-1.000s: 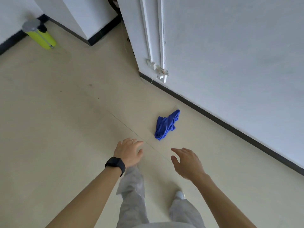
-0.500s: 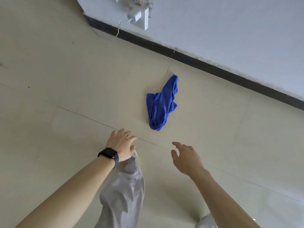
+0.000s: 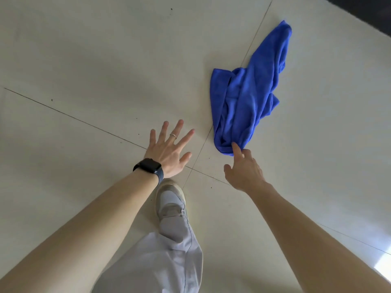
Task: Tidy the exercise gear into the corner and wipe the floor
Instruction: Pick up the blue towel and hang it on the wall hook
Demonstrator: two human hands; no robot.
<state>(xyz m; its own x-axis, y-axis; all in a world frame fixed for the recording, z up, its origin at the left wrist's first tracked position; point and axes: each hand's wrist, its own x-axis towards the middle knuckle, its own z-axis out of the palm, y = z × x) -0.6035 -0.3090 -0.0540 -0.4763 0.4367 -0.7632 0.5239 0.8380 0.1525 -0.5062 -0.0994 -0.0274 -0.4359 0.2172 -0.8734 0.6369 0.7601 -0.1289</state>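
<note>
A blue cloth lies crumpled on the pale tiled floor, up and to the right of both hands. It forms a long bunched strip. Its narrow far end points toward the dark skirting in the top right corner. Its wider near end is folded into a rounded lump just right of a grout line that runs under the cloth. 2 grout lines cross between the hands.

The right hand reaches out with its index finger straight, the tip on the near edge of the cloth. The thumb stands out to the left, apart from that finger, so the grip is wide and holds nothing. The other fingers are hidden behind the back of the hand.

The left hand is palm down over the floor, left of the cloth and apart from it. All 5 digits are splayed, so its grip is wide and holds nothing. I cannot tell whether the palm touches the tile. It wears a ring on 1 finger and a dark watch on the wrist.

Below the left wrist a grey shoe stands on the floor, with a pale grey trouser leg above it
</note>
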